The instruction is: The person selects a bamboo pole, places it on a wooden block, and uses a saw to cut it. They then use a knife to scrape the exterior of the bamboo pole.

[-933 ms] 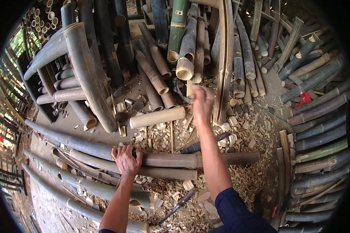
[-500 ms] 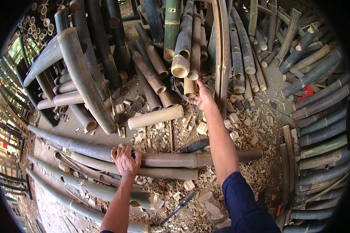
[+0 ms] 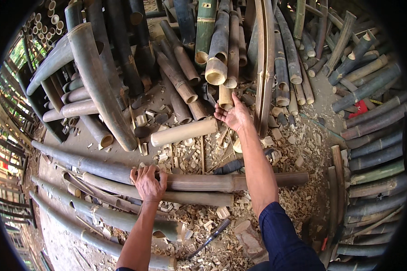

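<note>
My left hand [image 3: 150,183] is wrapped over a long bamboo pole [image 3: 201,182] lying crosswise on the ground, dark grey at the left and brown at the right. The stretch under the hand is hidden. Farther off, my right hand [image 3: 233,116] is held palm up, thumb and fingers apart. It is at the lower end of a short pale bamboo piece [image 3: 225,98], which sticks out below a leaning stack; whether they touch is hard to tell. A pale, peeled bamboo length [image 3: 184,132] rests on the ground left of that hand.
More bamboo poles [image 3: 122,221] lie in front of me, near a dark-handled tool [image 3: 210,238] and a wood block [image 3: 248,238]. Wood chips [image 3: 298,217] cover the ground. An upright split bamboo [image 3: 264,67] stands right of my right hand. Bamboo piles [image 3: 375,153] line the right side.
The whole view has shifted slightly. My right hand has drawn back a little from the short bamboo piece and its fingers have curled somewhat. My left hand keeps its place on the pole.
</note>
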The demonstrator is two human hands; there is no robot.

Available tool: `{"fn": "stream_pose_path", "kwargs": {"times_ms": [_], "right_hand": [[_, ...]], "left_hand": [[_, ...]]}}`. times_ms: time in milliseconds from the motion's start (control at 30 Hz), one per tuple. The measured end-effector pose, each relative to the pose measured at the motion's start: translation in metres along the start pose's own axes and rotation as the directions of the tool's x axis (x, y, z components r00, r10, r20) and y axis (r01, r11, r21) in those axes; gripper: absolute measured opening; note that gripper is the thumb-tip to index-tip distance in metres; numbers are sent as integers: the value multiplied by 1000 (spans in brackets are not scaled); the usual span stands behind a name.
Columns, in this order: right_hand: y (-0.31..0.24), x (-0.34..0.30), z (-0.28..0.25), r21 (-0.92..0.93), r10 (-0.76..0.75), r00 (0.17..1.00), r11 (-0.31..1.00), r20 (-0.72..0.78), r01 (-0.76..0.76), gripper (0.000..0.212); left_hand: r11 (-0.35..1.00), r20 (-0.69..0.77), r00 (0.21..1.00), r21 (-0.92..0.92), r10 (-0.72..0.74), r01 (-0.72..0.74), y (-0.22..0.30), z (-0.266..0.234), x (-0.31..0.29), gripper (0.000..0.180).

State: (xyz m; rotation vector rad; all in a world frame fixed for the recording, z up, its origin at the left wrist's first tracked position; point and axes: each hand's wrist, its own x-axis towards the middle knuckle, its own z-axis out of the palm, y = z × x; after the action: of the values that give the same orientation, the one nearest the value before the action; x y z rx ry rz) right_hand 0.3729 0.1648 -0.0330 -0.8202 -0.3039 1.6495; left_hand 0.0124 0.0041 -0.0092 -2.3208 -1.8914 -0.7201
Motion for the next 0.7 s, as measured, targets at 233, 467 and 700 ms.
{"fn": "stream_pose_path", "kwargs": {"times_ms": [233, 467, 700], "right_hand": [[-10, -13, 18, -214, -21, 987, 977, -162, -14, 58], [-4, -17, 34, -568, -380, 833, 817, -402, 99, 78], [-75, 23, 61, -688, -451, 790, 724, -416, 50, 88]], "left_hand": [[1000, 16, 1000, -5, -15, 15, 1, 0, 0, 23], [999, 34, 999, -18, -35, 35, -2, 0, 0, 25], [999, 26, 999, -19, -41, 42, -4, -5, 2, 24]]}}
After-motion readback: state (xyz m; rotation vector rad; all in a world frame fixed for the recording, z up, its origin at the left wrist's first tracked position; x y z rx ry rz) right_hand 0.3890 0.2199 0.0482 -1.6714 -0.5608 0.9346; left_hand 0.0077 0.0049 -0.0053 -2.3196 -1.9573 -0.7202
